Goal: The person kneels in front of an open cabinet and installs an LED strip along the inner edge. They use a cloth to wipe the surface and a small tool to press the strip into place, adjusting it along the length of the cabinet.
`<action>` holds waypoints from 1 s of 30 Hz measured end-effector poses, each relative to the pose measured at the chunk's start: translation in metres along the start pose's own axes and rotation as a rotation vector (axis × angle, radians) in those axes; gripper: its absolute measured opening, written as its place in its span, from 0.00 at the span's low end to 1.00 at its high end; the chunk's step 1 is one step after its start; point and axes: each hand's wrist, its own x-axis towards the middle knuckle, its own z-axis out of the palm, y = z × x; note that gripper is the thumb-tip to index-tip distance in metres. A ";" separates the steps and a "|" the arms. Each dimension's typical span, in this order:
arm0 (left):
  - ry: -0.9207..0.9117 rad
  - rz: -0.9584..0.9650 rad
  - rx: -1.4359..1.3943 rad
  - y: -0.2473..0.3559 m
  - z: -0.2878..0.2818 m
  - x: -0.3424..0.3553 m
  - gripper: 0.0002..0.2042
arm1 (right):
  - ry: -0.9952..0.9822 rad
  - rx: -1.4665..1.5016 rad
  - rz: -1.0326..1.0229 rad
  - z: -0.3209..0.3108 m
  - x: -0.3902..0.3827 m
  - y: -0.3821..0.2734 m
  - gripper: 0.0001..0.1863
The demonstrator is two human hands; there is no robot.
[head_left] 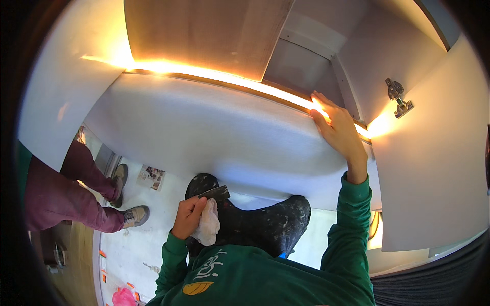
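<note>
The right hand (339,130) lies flat, fingers spread wide and holding nothing, pressed against the top edge of a white cabinet panel (214,130) at about 2 o'clock in the view. Its fingertips rest right on the glowing warm light strip (229,80) that runs along that edge, from 10 o'clock across to 3 o'clock. The green sleeve (352,224) of that arm rises from the lower edge.

The left hand (190,214) sits low, near 6 o'clock, its grip closed around a crumpled white cloth (208,224) and the handle of a dark flat tool (214,193), possibly a scraper, whose blade end pokes out toward 1 o'clock. Just behind both are the person's paint-flecked dark trousers (265,224).

Above the strip, at 12 o'clock, hangs a wood-grain panel (204,35). At 3 o'clock an open white cabinet door (434,168) carries a metal hinge (398,98).

At 9 o'clock stands another person in maroon trousers (61,194) and tan shoes (133,216), on a pale floor (138,239) with small scraps lying about.
</note>
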 end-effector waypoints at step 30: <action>0.048 -0.021 -0.019 -0.007 -0.006 -0.008 0.19 | 0.093 -0.048 -0.289 0.039 0.074 -0.054 0.09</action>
